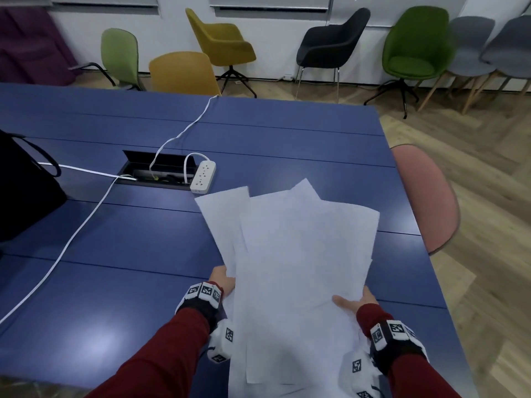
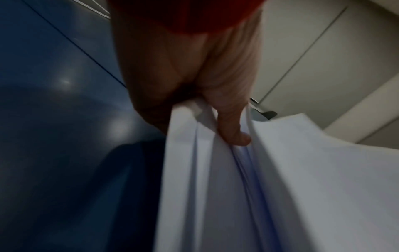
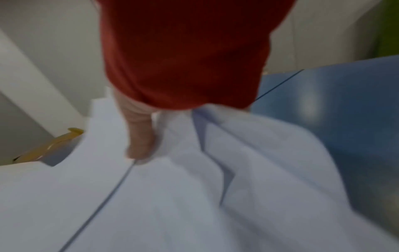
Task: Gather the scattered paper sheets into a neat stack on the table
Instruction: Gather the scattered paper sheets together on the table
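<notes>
- My left hand point(image 1: 222, 281) pinches the left edge of the paper sheets point(image 1: 301, 254); in the left wrist view my thumb point(image 2: 232, 129) lies on top of the layered edges with the fingers hidden beneath.
- My right hand point(image 1: 355, 304) has a matching grip on the right edge, thumb point(image 3: 140, 145) pressed onto the top sheet and fingers underneath, out of sight.
- The sheets are gathered between both hands, but not yet neat: they fan outward at the far end, with corners sticking out at different angles and one sheet jutting left.
- The near ends hang down towards my body, rumpled and wavy, as the blurred right wrist view shows.
- The bundle is held above the near right part of the blue desk point(image 1: 115, 239). I cannot tell whether any edge touches the surface.
- To do this step well, I judge I should loosen both pinches slightly, stand the bundle on one edge and tap it on the desk so the sheets slide level, then turn it and tap a second edge.
- Squeezing too hard would lock in the misalignment or crease the paper; too loose a grip could let the outer sheets slip free.
- Further out, a white power strip point(image 1: 203, 177) lies just beyond the fanned far corners, beside an open cable hatch point(image 1: 159, 170), with a black bag point(image 1: 26, 191) far left.
- I would lay the stack on the bare area nearer me, away from the cables.
</notes>
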